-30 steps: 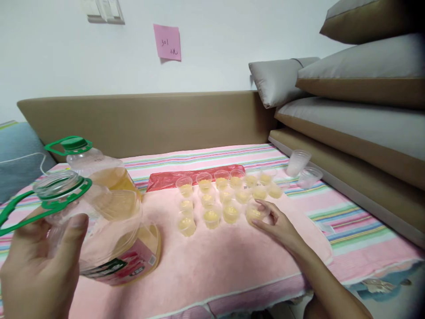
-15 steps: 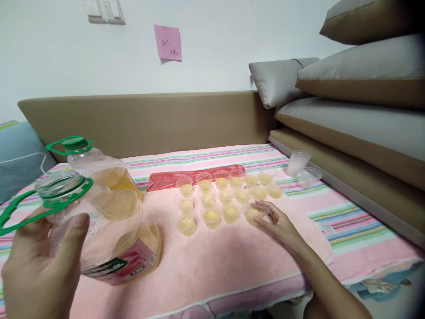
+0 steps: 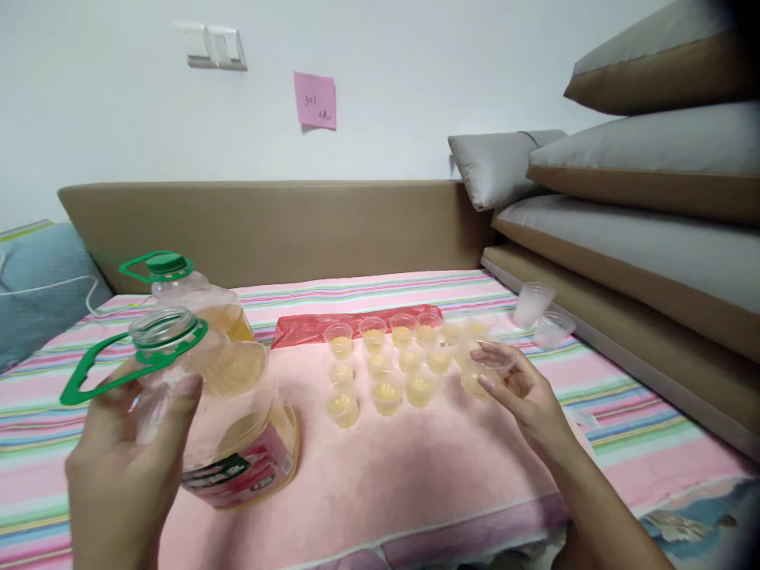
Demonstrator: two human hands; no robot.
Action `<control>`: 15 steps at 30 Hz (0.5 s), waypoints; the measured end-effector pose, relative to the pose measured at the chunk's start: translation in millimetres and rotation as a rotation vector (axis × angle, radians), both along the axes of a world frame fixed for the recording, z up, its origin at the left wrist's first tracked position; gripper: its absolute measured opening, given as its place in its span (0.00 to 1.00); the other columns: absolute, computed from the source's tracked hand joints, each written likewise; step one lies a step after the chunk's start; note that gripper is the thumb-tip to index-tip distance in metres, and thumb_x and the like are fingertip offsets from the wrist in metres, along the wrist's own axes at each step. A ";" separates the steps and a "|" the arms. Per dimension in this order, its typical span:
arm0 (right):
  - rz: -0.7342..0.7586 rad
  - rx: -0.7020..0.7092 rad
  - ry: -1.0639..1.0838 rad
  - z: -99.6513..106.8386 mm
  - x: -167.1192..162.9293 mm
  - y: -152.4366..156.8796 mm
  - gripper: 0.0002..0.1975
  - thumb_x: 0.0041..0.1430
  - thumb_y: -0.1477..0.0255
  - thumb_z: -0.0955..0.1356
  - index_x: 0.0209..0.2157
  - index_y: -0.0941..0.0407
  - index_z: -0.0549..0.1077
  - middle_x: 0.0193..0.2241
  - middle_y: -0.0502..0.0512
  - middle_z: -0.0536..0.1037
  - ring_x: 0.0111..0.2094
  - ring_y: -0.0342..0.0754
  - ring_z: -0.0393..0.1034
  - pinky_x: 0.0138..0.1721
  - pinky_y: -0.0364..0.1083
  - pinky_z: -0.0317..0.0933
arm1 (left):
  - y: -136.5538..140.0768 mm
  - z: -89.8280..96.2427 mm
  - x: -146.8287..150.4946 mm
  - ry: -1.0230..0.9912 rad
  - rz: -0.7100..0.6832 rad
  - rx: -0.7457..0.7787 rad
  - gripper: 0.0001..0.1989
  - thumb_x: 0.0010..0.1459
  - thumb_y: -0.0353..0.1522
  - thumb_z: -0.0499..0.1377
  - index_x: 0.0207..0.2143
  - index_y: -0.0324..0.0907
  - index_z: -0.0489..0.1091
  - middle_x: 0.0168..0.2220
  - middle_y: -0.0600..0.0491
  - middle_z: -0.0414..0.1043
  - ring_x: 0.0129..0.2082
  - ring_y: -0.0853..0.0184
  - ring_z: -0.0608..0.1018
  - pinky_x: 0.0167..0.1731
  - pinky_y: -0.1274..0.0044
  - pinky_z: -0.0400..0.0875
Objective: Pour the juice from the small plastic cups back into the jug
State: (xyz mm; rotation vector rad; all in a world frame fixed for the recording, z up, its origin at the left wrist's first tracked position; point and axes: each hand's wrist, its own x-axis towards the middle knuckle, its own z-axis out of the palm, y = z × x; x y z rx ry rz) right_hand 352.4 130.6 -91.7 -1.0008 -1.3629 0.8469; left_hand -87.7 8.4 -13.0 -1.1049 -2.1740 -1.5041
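Bottle (image 3: 237, 419) in your left hand (image 3: 131, 451) and cup (image 3: 473, 385) in your right hand (image 3: 531, 396), you face an array of drinks on a pink mat (image 3: 380, 459) laid over a striped sheet (image 3: 36, 451). Your hands are well apart. The left wraps the neck of the big clear bottle, just below its open mouth and beside a green handle (image 3: 74, 386) that juts out to your left; amber liquid shows inside, behind a pink and green label. Your right thumb and fingertips close on the clear cup near its rim, at the right end of the nearest row; whether its base touches the mat cannot be told. Other cups (image 3: 388, 393) of pale yellow liquid stand in short rows between and beyond your hands, some faint against the pink. Crumpled red plastic (image 3: 302, 328) lies behind them, and a second bottle (image 3: 222, 305) with a green cap (image 3: 166, 261) stands behind yours. At far right, a clear stack of cups (image 3: 531, 305) rests near piled cushions (image 3: 641, 190), while a pink note (image 3: 314, 99) hangs above the brown sofa back (image 3: 285, 229).
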 end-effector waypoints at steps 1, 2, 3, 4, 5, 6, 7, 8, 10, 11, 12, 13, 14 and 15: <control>0.021 0.033 -0.004 11.5 -9.0 -0.8 0.32 0.54 0.47 0.81 0.54 0.46 0.77 0.51 0.60 0.84 0.57 0.62 0.80 0.62 0.61 0.74 | -1.8 5.6 7.2 -0.010 -0.024 -0.031 0.30 0.59 0.54 0.66 0.55 0.46 0.78 0.50 0.46 0.83 0.54 0.40 0.83 0.59 0.44 0.76; 0.047 0.063 -0.004 23.4 -19.4 -1.4 0.31 0.54 0.47 0.81 0.54 0.45 0.77 0.51 0.59 0.84 0.57 0.62 0.80 0.63 0.61 0.74 | -3.5 9.8 13.0 -0.027 -0.059 -0.048 0.31 0.60 0.54 0.64 0.57 0.44 0.77 0.54 0.43 0.82 0.58 0.38 0.82 0.61 0.44 0.74; 0.083 0.089 -0.005 35.2 -31.0 -2.0 0.31 0.55 0.47 0.81 0.54 0.45 0.78 0.51 0.59 0.84 0.57 0.61 0.80 0.63 0.61 0.74 | -5.0 12.4 17.2 -0.051 -0.069 -0.054 0.32 0.60 0.54 0.64 0.58 0.43 0.77 0.55 0.41 0.82 0.59 0.37 0.81 0.62 0.44 0.74; 0.121 0.112 -0.002 46.8 -43.3 -2.4 0.30 0.55 0.47 0.81 0.54 0.45 0.78 0.52 0.59 0.84 0.57 0.61 0.80 0.62 0.61 0.74 | -6.4 13.3 19.9 -0.065 -0.089 -0.051 0.33 0.61 0.55 0.64 0.59 0.43 0.77 0.56 0.40 0.81 0.60 0.36 0.80 0.62 0.44 0.73; 0.160 0.131 0.002 57.8 -56.0 -2.7 0.29 0.56 0.47 0.81 0.54 0.45 0.78 0.52 0.58 0.84 0.57 0.61 0.80 0.63 0.61 0.74 | -7.7 12.8 21.2 -0.079 -0.095 -0.027 0.34 0.62 0.56 0.63 0.60 0.43 0.76 0.56 0.40 0.81 0.60 0.36 0.80 0.63 0.44 0.72; 0.197 0.145 0.005 68.1 -68.9 -2.8 0.29 0.56 0.47 0.81 0.54 0.45 0.78 0.53 0.58 0.84 0.58 0.61 0.80 0.63 0.61 0.74 | -9.0 11.2 21.4 -0.078 -0.122 -0.001 0.36 0.62 0.57 0.63 0.63 0.43 0.75 0.55 0.40 0.81 0.61 0.36 0.80 0.64 0.45 0.72; 0.231 0.155 0.004 77.5 -81.7 -2.7 0.29 0.56 0.47 0.81 0.54 0.44 0.78 0.53 0.58 0.84 0.58 0.61 0.80 0.63 0.61 0.74 | -10.4 9.2 21.0 -0.070 -0.167 0.032 0.39 0.61 0.57 0.64 0.64 0.42 0.74 0.56 0.40 0.80 0.62 0.37 0.79 0.65 0.48 0.72; 0.263 0.163 -0.002 86.1 -94.5 -2.3 0.30 0.55 0.47 0.81 0.54 0.44 0.78 0.53 0.58 0.84 0.58 0.61 0.80 0.63 0.61 0.74 | -12.1 7.2 20.3 -0.052 -0.212 0.061 0.40 0.61 0.58 0.65 0.65 0.41 0.73 0.57 0.39 0.80 0.62 0.38 0.80 0.65 0.51 0.73; 0.321 0.181 -0.027 100.9 -119.5 -0.9 0.31 0.55 0.46 0.81 0.54 0.44 0.77 0.53 0.58 0.84 0.58 0.62 0.80 0.62 0.62 0.75 | -16.3 4.5 19.5 -0.050 -0.246 0.070 0.38 0.63 0.57 0.65 0.66 0.42 0.72 0.61 0.39 0.79 0.65 0.42 0.78 0.66 0.56 0.73; 0.350 0.192 -0.041 107.3 -131.9 0.1 0.32 0.55 0.45 0.81 0.55 0.44 0.77 0.52 0.58 0.84 0.57 0.62 0.80 0.62 0.62 0.75 | -18.5 4.2 19.9 -0.048 -0.267 0.071 0.37 0.64 0.57 0.65 0.66 0.43 0.72 0.62 0.40 0.78 0.65 0.44 0.78 0.66 0.57 0.73; 0.381 0.204 -0.052 113.3 -144.3 1.0 0.32 0.55 0.44 0.81 0.54 0.44 0.77 0.52 0.58 0.84 0.57 0.62 0.80 0.61 0.62 0.76 | -20.7 4.4 20.8 -0.045 -0.296 0.071 0.37 0.64 0.57 0.66 0.66 0.44 0.73 0.62 0.40 0.78 0.65 0.45 0.78 0.65 0.58 0.74; 0.412 0.215 -0.059 119.1 -156.5 1.7 0.31 0.55 0.44 0.80 0.54 0.44 0.77 0.52 0.58 0.84 0.57 0.61 0.80 0.60 0.61 0.76 | -22.6 4.8 22.0 -0.056 -0.313 0.070 0.36 0.65 0.56 0.66 0.66 0.44 0.72 0.63 0.41 0.78 0.66 0.46 0.77 0.66 0.59 0.73; 0.442 0.223 -0.062 124.6 -168.6 2.2 0.31 0.56 0.44 0.80 0.53 0.45 0.76 0.52 0.57 0.84 0.57 0.61 0.80 0.59 0.60 0.76 | -24.1 5.3 23.5 -0.062 -0.324 0.079 0.35 0.66 0.56 0.66 0.66 0.45 0.73 0.63 0.41 0.78 0.67 0.46 0.77 0.65 0.60 0.73; 0.472 0.228 -0.062 130.1 -180.3 2.4 0.30 0.56 0.45 0.80 0.53 0.45 0.76 0.52 0.57 0.84 0.57 0.60 0.80 0.59 0.60 0.76 | -25.1 5.5 24.9 -0.078 -0.329 0.090 0.34 0.67 0.54 0.66 0.66 0.46 0.73 0.64 0.43 0.78 0.67 0.48 0.77 0.65 0.60 0.72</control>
